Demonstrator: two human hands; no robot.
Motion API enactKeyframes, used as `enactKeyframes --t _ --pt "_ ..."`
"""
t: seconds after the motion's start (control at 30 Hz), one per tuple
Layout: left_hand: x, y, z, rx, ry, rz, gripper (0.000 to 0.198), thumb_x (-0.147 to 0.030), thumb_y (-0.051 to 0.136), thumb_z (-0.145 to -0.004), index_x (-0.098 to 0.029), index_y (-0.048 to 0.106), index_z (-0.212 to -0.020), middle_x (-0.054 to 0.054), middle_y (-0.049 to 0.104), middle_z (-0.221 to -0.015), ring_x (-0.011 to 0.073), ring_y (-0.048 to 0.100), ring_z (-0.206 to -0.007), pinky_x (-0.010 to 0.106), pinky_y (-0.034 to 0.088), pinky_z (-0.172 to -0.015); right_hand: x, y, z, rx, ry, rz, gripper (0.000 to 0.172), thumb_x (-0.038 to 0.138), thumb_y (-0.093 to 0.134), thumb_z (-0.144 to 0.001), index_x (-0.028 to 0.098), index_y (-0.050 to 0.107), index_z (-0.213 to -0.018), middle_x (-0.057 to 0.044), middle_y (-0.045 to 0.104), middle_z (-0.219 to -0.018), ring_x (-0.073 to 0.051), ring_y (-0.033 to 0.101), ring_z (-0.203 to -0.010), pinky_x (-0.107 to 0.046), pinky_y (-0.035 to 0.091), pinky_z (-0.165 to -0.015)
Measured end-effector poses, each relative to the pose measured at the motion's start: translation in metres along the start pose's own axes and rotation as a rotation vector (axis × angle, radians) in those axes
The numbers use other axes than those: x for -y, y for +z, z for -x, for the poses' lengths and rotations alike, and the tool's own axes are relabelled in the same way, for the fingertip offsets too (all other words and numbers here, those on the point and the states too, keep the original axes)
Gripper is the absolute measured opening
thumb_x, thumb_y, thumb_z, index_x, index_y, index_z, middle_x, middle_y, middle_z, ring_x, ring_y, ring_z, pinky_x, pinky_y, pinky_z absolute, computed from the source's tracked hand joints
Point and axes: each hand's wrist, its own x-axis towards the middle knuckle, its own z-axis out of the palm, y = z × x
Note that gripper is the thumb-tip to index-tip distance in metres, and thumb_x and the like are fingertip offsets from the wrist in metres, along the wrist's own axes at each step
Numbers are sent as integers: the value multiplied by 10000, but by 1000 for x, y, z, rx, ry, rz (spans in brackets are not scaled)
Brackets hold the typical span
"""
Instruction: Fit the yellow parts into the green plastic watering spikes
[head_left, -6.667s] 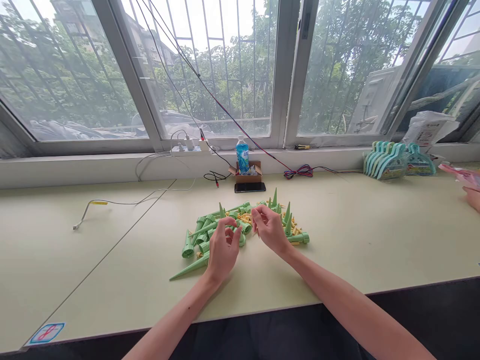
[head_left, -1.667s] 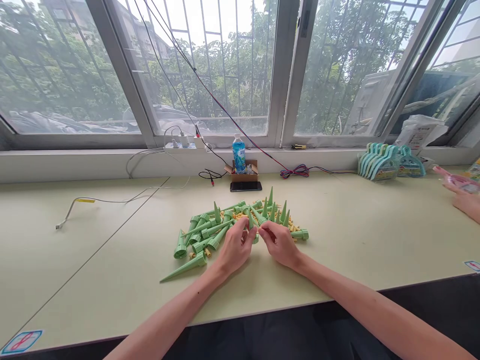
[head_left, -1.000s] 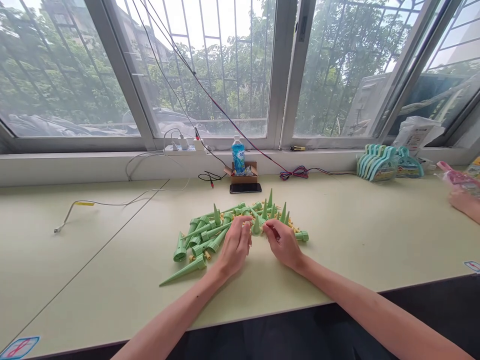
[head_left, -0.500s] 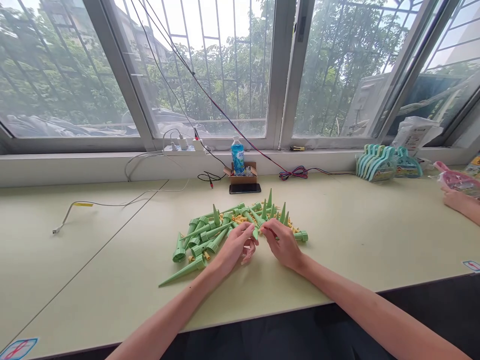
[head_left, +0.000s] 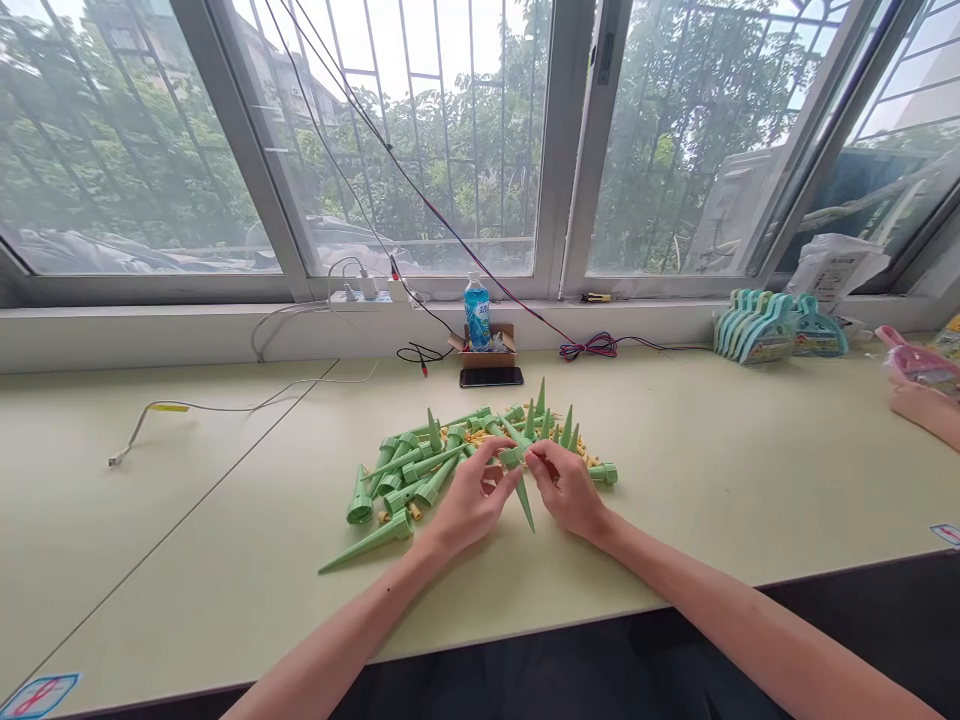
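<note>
A heap of green plastic cone spikes (head_left: 409,468) and small yellow pieces (head_left: 480,437) lies on the pale green table (head_left: 712,470). My left hand (head_left: 466,503) and my right hand (head_left: 568,489) meet at the heap's near edge. Both are closed around one green spike (head_left: 523,495), whose tip points down towards me. The left fingers pinch its wide upper end; the right thumb and forefinger press on the same end. A few spikes (head_left: 539,398) stand upright behind my right hand.
A blue-labelled bottle (head_left: 476,311), a small cardboard box (head_left: 486,352) and a black phone (head_left: 490,376) sit by the window sill. Cables (head_left: 225,405) trail across the left. Teal packaged items (head_left: 772,325) stand far right, where another person's hand (head_left: 926,410) holds a pink packet.
The spike held between my hands has turned over: its tip pointed up a second ago and now points down towards me. Both hands have stayed at the heap's near edge.
</note>
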Motion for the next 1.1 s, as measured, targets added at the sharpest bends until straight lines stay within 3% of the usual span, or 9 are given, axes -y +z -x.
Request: enactKeyframes --t 0.17,0.33,0.43,0.5,0.63,0.8,0.93,1.1 --pt "-3 0 2 -11 43 -99 319 -396 552 -913 -206 534 -1168 65 579 -1098 58 500 -598 189 450 -517 0 0 0 -3 13 -15 226 307 441 -987 198 501 -798 35 445 -613 -111 381 -512 -237 328 -502" --pt "-3 2 0 -62 -23 26 410 -478 533 -911 -240 450 -1234 67 553 -1143 32 512 -497 188 429 -432 1 -1 0 -58 4 -24 215 310 446 -990 200 499 -812 37 454 -624 -106 402 -507 -231 337 -502" --pt "-1 1 -3 -102 -92 170 382 -562 462 -921 -190 517 -988 -1 577 -820 46 470 -423 169 336 -356 1 -2 0 -125 -9 1 210 305 445 -993 202 499 -818 35 458 -631 -105 403 -508 -231 340 -505" --pt "-1 -1 -5 -64 -191 246 520 -628 381 -925 -162 527 -745 -28 494 -574 61 418 -373 171 283 -331 1 -3 0 -155 -28 18 201 292 444 -996 204 498 -823 33 463 -641 -105 404 -514 -233 345 -513" --pt "-1 -4 -7 84 -412 363 693 -737 325 -877 -149 535 -577 1 472 -428 75 388 -330 179 224 -310 1 -4 -1 -165 -117 26 172 245 445 -996 209 507 -840 18 477 -680 -116 421 -558 -240 361 -540" --pt "1 -3 -8 226 -539 476 757 -762 326 -856 -123 607 -562 52 547 -439 69 374 -295 194 201 -303 3 -5 -1 -104 -242 -4 162 176 444 -988 209 545 -866 -14 514 -753 -131 452 -630 -248 382 -574" --pt "4 -3 -9 240 -568 509 746 -748 358 -855 -108 624 -580 62 555 -453 69 377 -306 199 196 -303 4 -5 -2 -60 -254 -32 162 166 441 -988 210 564 -894 -23 529 -789 -133 476 -652 -248 394 -587" --pt "5 -3 -8 222 -501 531 651 -694 435 -864 -95 667 -759 39 572 -544 67 398 -369 184 255 -317 3 -4 -2 -54 -217 -25 191 185 431 -993 206 551 -846 -13 521 -759 -129 457 -628 -247 386 -580"
